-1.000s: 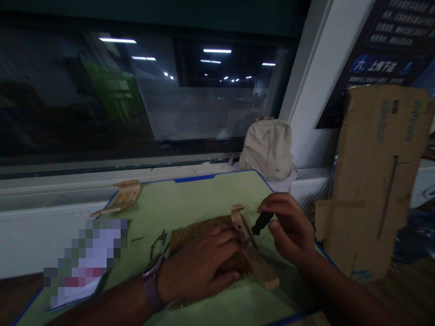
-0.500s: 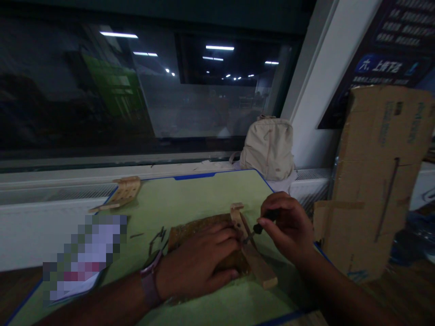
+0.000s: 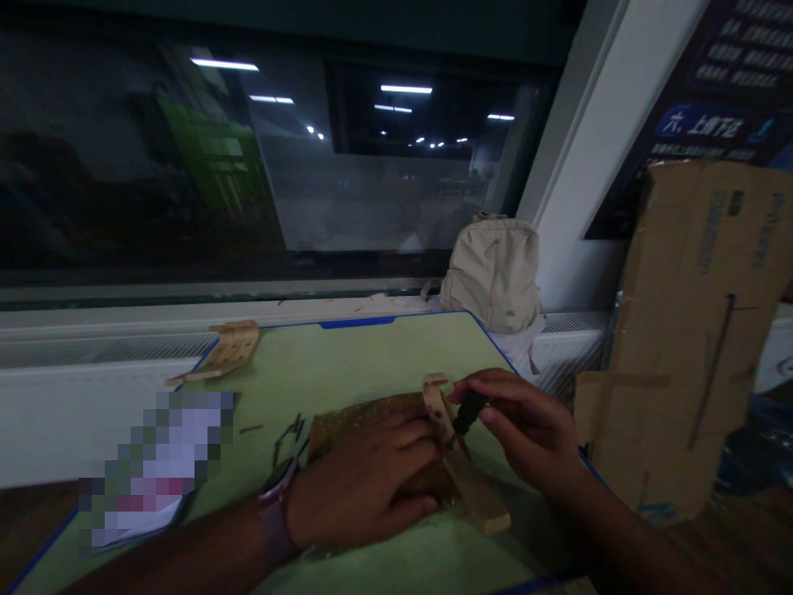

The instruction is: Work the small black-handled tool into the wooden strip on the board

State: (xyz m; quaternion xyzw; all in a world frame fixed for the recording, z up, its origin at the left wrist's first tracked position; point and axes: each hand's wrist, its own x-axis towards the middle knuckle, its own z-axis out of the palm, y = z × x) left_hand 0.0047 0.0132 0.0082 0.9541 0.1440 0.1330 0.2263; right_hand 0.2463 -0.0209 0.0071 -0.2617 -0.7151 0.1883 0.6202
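My left hand (image 3: 365,483) lies palm down on a brown board (image 3: 353,426) on the green mat (image 3: 347,364), its fingertips pressed against a pale wooden piece (image 3: 471,487) that runs along the board's right edge. My right hand (image 3: 526,430) pinches a small black-handled screwdriver (image 3: 466,411), held nearly upright with its tip down at the wooden piece beside my left fingertips. A watch strap circles my left wrist.
Several small dark screws (image 3: 288,434) lie left of the board. Another wooden slatted part (image 3: 226,351) rests at the mat's far left corner. A beige backpack (image 3: 492,273) sits by the window, a tall cardboard box (image 3: 694,330) stands right, and papers (image 3: 154,471) lie left.
My right hand has shifted left and tilted the screwdriver more upright over the wooden piece. My left hand has stayed on the board.
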